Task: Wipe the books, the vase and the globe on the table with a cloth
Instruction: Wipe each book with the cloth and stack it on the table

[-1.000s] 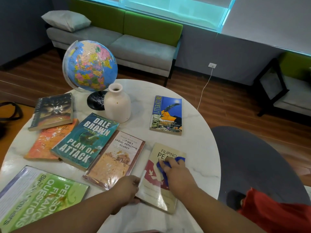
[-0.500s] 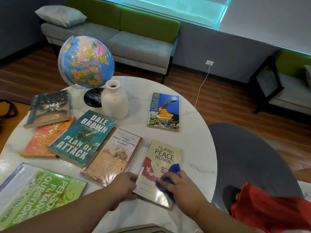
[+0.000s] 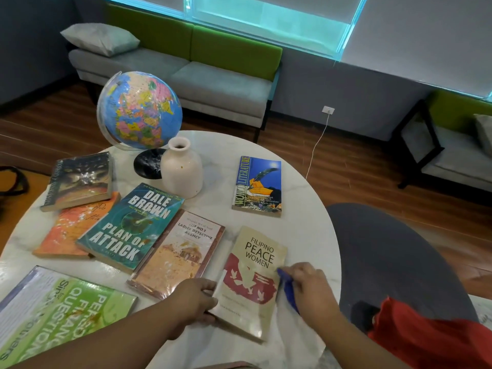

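You face a grey sofa (image 3: 213, 83) with a green back and a pillow (image 3: 101, 38), under a bright window (image 3: 266, 20); grey wall (image 3: 372, 102), wood floor (image 3: 359, 177).

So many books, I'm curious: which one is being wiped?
The cream Filipino Peace Women book alone has the left hand holding its corner and the blue cloth at its right edge.

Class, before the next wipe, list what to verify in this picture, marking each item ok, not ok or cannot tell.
1. Grip of the right hand on the blue cloth: ok.
2. The left hand steadies the cream "Filipino Peace Women" book at its near left edge: ok.
3. Book lying flat on the round white marble table: ok.
4. Cloth over the middle of the cover: not ok, it is at the right edge.
5. Cover free of dust: cannot tell.
6. The white ceramic vase upright, apart from both hands: ok.
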